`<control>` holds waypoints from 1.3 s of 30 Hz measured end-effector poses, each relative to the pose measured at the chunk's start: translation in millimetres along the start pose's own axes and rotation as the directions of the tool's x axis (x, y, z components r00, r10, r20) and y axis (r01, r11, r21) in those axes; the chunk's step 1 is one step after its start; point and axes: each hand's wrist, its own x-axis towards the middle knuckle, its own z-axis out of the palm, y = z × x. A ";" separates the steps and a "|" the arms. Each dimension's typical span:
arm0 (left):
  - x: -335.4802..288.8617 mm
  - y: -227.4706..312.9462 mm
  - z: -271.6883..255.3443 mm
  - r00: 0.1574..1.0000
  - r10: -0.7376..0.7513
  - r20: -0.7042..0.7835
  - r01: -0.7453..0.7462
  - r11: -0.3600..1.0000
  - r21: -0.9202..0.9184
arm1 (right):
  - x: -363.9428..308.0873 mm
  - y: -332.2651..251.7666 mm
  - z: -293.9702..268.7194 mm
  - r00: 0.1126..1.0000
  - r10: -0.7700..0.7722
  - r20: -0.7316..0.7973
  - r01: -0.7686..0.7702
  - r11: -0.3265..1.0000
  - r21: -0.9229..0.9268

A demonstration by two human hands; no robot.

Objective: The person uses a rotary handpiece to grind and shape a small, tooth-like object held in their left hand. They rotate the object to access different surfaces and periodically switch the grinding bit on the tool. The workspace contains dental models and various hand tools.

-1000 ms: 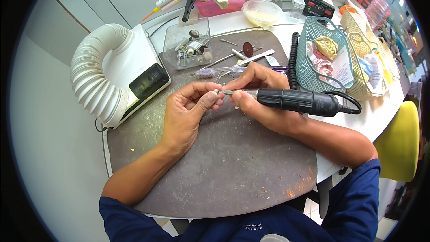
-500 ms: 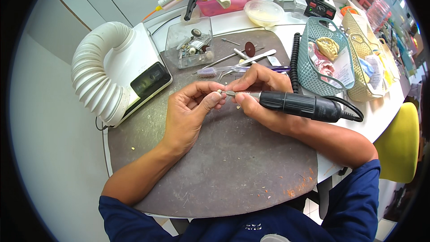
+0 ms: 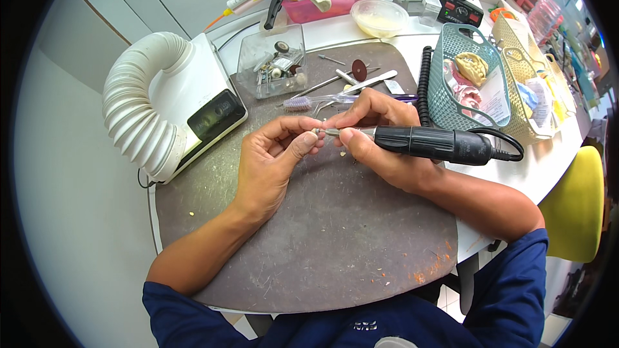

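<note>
Left hand [image 3: 267, 154], one: thumb and fingertips pinched narrow on a small pale piece [image 3: 316, 131], single, set above the middle of the mat [image 3: 309, 238] and mostly hidden by the fingers. Right hand [image 3: 387, 142], one: closed in a pen-like grip around the slim metal nose of a black rotary handpiece [image 3: 432, 144], single, its tip at the piece; whether tip and piece touch cannot be told. Handling note, by judgement: steady work here calls for the two hands braced against each other, light pressure, the piece turned little by little under the tip, and fingertips kept clear of the bit. Counted on the desk [image 3: 532, 171]: one white ribbed hose [image 3: 138, 103] on one white box unit [image 3: 206, 77]; one clear plastic box [image 3: 248, 58] of mixed small attachments, too crowded to number; one dark red disc [image 3: 359, 70]; one purple-handled brush [image 3: 296, 104]; one black coiled cord [image 3: 424, 84]; one blue-grey openwork basket [image 3: 445, 106] holding cloths, cream baskets beside it, number uncertain; one round clear tub [image 3: 403, 24]; one pink tub [image 3: 296, 9]; one black control box [image 3: 461, 9]. Beyond the desk: one yellow-green chair [image 3: 570, 206].
</note>
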 end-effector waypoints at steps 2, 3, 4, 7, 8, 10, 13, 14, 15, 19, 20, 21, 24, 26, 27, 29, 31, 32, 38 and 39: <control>0.0 0.1 -0.6 1.000 0.000 0.003 0.000 1.000 0.004 | -0.2 -0.1 -0.3 1.000 0.010 0.008 -0.010 1.000 0.005; 0.0 0.1 -0.8 1.000 0.000 0.004 0.000 1.000 0.006 | -0.2 -0.4 -0.5 1.000 0.017 0.016 -0.017 1.000 0.001; -0.3 0.2 -0.9 1.000 0.000 0.006 0.000 1.000 0.006 | -0.1 -0.9 -0.9 0.999 0.024 0.024 -0.024 1.000 -0.004; 0.0 -0.3 -0.8 1.000 0.002 0.010 -0.002 1.000 0.001 | 0.2 -4.1 -2.8 0.997 0.018 0.074 -0.019 1.000 0.012; -0.1 -0.6 -0.7 1.000 0.004 0.010 -0.004 1.000 -0.002 | 0.3 -4.8 -3.1 0.995 0.011 0.095 -0.014 1.000 0.023; 0.0 -0.6 -0.6 1.000 0.005 0.012 -0.005 1.000 -0.006 | 0.7 -4.4 -3.4 0.994 -0.006 0.105 0.005 1.000 0.006; 0.1 0.1 -0.5 1.000 0.001 0.014 0.000 1.000 -0.008 | 0.8 0.0 0.4 0.996 -0.062 0.059 0.060 0.998 0.022; 0.0 0.8 0.1 1.000 -0.002 0.013 0.002 1.000 -0.010 | 0.9 1.1 1.9 0.996 -0.085 0.033 0.084 0.996 0.032; -0.1 1.3 0.3 1.000 -0.004 0.012 0.004 1.000 -0.012 | 0.9 1.0 2.1 0.995 -0.098 0.032 0.097 0.995 0.030; -0.4 1.7 -0.3 1.000 -0.010 0.019 0.010 1.000 -0.021 | 1.0 2.0 2.5 0.990 -0.142 0.027 0.141 0.990 0.022; -0.3 1.5 -0.3 1.000 -0.010 0.021 0.011 1.000 -0.024 | 1.0 3.1 2.6 0.988 -0.151 0.024 0.151 0.988 0.021; -0.2 1.3 -0.3 1.000 -0.011 0.022 0.011 1.000 -0.027 | 1.0 4.0 2.8 0.988 -0.154 0.023 0.153 0.988 0.027; -0.1 1.5 -0.3 1.000 -0.018 0.020 0.019 0.999 -0.028 | 0.7 4.9 3.1 0.988 -0.156 0.020 0.155 0.987 0.038; 0.3 1.5 -0.3 1.000 -0.020 0.021 0.021 0.999 -0.033 | 0.3 4.0 3.2 0.989 -0.149 0.017 0.148 0.988 0.036; 0.4 1.5 -0.2 1.000 -0.021 0.021 0.022 0.999 -0.036 | 0.4 3.6 2.6 0.989 -0.146 0.025 0.145 0.989 0.028; 0.3 1.6 -0.2 1.000 -0.024 0.014 0.024 0.999 -0.035 | 0.8 2.3 1.4 0.989 -0.139 0.040 0.139 0.990 0.013; 0.0 1.8 -1.1 1.000 -0.027 0.010 0.027 0.999 -0.035 | 1.0 -8.3 -2.5 0.994 -0.042 0.105 0.043 0.999 -0.006; 0.4 1.8 -1.2 1.000 -0.028 0.013 0.029 0.999 -0.037 | 0.8 -11.9 -4.2 0.991 0.008 0.135 -0.005 1.000 -0.020; 0.4 1.6 -1.4 1.000 -0.022 0.020 0.023 0.999 -0.046 | -0.2 -8.1 -5.0 0.994 -0.012 0.112 0.014 1.000 -0.019; 0.4 1.6 -1.2 1.000 -0.025 0.019 0.025 0.999 -0.045 | -0.2 -7.0 -4.7 0.993 -0.018 0.113 0.020 1.000 -0.018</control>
